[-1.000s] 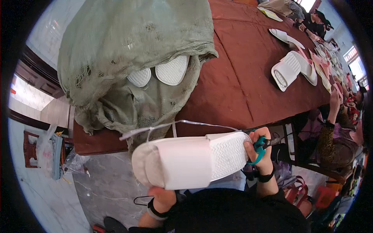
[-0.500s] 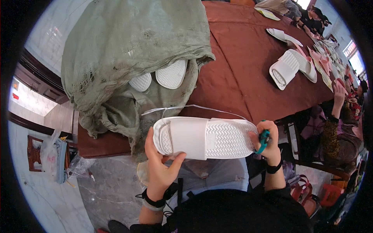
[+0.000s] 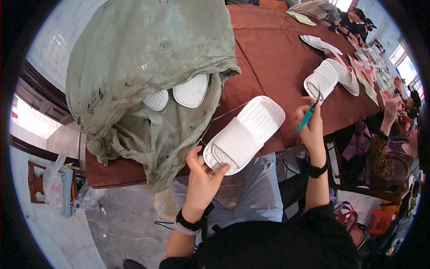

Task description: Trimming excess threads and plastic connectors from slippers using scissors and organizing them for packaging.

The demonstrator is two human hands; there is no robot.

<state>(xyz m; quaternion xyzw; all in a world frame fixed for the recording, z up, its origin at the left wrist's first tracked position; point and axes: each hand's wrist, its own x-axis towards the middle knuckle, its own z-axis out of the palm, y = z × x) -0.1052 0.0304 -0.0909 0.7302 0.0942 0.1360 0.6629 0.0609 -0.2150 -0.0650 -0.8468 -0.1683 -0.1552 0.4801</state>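
My left hand (image 3: 202, 186) grips a white slide sandal (image 3: 244, 145) by its toe end, thumb on top and fingers beneath. The sandal is tilted, its heel pointing away to the right over the table edge. A thin pale string (image 3: 230, 111) trails behind it toward the sack. In my right hand (image 3: 313, 132), apart from the sandal, are small teal-handled snips (image 3: 305, 120) with the blades pointing up and away. Just beyond their tips lies another white slide sandal (image 3: 323, 80) on the table.
A worn green sack (image 3: 148, 49) with white slides (image 3: 191, 92) showing in its mouth covers the table's left side. Brown cloth covers the table (image 3: 268, 49). White and pink sandals (image 3: 347, 80) lie at the right, where other people (image 3: 351, 20) sit. Plastic bags (image 3: 56, 184) hang at left.
The sandal has swung from level to slanting, its heel turning away from me. My right hand has let go of the heel and moved up and away with the snips.
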